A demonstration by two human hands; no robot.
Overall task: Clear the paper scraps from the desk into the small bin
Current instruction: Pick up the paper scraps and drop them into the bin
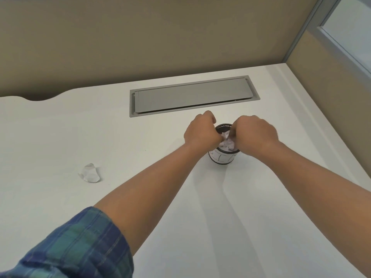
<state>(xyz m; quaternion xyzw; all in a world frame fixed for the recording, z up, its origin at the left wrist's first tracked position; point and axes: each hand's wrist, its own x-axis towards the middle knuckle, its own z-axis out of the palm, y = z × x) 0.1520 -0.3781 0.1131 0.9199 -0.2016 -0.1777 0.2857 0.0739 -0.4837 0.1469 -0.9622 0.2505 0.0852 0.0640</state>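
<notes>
White desk (60, 127), grey cable flap (192, 96) set flush near its back edge. Small bin (222, 158) stands upright just in front of the flap. One crumpled paper scrap (90, 173) lies well left of the bin.

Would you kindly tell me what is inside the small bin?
The small bin holds crumpled white paper at its top, gripped by the left hand and right hand. Hands and paper hide anything deeper.

Small bin (223, 158) upright between left hand (200, 131) and right hand (255, 133), crumpled paper (227, 145) heaped inside; loose white scrap (90, 173) well left of both.
</notes>
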